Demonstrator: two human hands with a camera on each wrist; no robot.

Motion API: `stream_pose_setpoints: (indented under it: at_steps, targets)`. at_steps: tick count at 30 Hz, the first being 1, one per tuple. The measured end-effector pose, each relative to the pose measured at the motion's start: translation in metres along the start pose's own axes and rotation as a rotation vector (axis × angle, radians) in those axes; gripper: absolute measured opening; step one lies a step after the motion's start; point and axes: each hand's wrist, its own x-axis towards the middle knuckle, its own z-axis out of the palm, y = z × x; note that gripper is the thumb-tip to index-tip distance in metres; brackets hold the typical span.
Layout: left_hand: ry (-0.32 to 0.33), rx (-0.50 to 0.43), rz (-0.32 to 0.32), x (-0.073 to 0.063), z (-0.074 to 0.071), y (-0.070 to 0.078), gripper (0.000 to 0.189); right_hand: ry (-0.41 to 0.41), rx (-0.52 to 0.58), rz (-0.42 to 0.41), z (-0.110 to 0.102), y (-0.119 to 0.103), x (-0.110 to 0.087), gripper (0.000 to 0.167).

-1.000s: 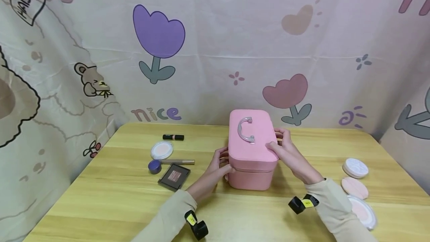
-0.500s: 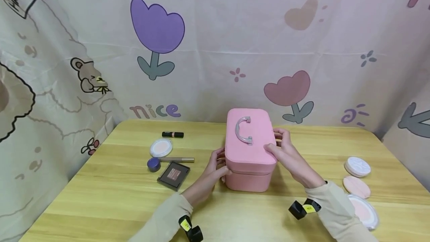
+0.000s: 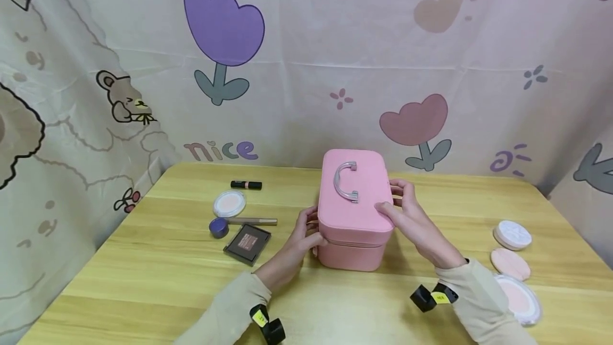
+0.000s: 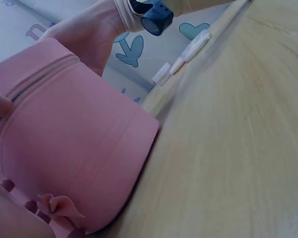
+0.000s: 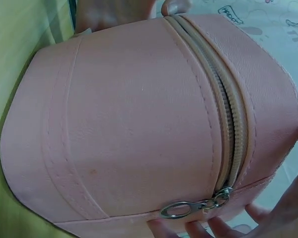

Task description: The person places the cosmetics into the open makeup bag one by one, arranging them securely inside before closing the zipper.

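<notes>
Pink zippered vanity case (image 3: pixel 355 214) upright on wood table (image 3: pixel 143 281), between both hands. Left hand (image 3: pixel 297 246) part-curled, gripping its left side, thumb by the zipper seam. Right hand (image 3: pixel 409 222) part-curled, gripping right side, thumb on lid edge, fingertips near metal zipper pull (image 5: pixel 196 205). Dark square compact (image 3: pixel 247 244) left of left hand; round white compact (image 3: pixel 512 235) right of right hand.
</notes>
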Motion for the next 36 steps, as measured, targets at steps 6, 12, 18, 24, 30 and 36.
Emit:
stream_pose_setpoints:
  at_steps: [6,12,18,24,30,36]
  targets:
    - [-0.025,0.008,-0.023,-0.002,-0.001,0.004,0.082,0.083,-0.366,-0.106,-0.004,-0.019,-0.006,0.077]
    - [-0.033,0.008,-0.029,-0.002,-0.004,0.004,0.082,0.118,-0.759,-0.455,0.026,-0.041,-0.014,0.079]
    - [-0.032,-0.005,-0.022,-0.002,-0.002,0.002,0.081,0.063,-0.985,-0.602,0.051,-0.042,-0.015,0.076]
    - [-0.023,-0.011,-0.021,0.0,0.001,0.003,0.081,0.101,-1.061,-0.634,0.053,-0.042,-0.012,0.072]
    - [-0.032,-0.057,-0.005,0.001,0.001,0.002,0.077,0.131,-0.987,-0.699,0.049,-0.04,-0.009,0.066]
    - [-0.002,-0.076,-0.02,0.0,0.001,0.002,0.069,0.13,-0.922,-0.689,0.046,-0.04,-0.008,0.068]
